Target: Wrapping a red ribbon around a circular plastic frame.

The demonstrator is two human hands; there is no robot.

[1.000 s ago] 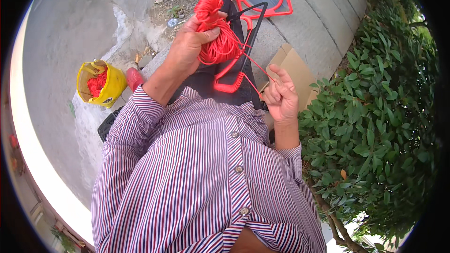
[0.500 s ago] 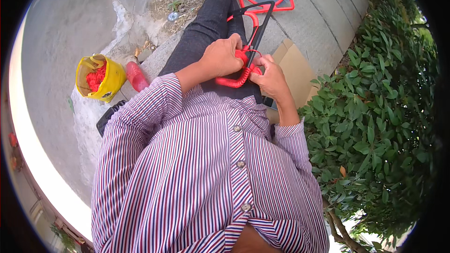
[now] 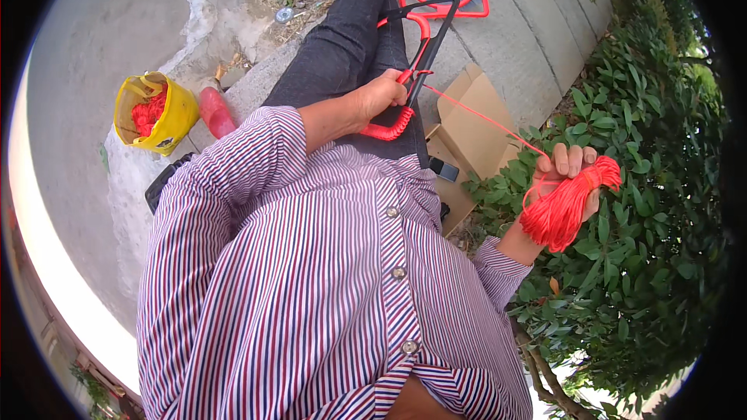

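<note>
- Gripping the black frame (image 3: 433,52) near its middle, the left hand (image 3: 381,95) is closed up narrow; just what its fingertips pinch is hidden.
- The right hand (image 3: 574,162), well apart to the right of the frame, is curled around a skein of red cord (image 3: 562,214), whose loops hang below the fingers.
- A single red strand (image 3: 484,114) runs from the frame's middle across to the right hand, nearly straight.
- Red coils (image 3: 395,128) are wound closely around the frame's near end, and a smooth red curve (image 3: 422,27) shows toward its far end.
- Under the frame are the person's legs in dark trousers (image 3: 331,54).
- Right of the frame is an open cardboard box (image 3: 476,109), with a small dark device (image 3: 444,169) near it.
- Beyond the frame lies a red square piece (image 3: 478,5) with a round middle.
- Well left of the frame, a yellow bucket (image 3: 183,117) holds more red cord (image 3: 148,114); a red rounded object (image 3: 215,113) sits between bucket and frame.
</note>
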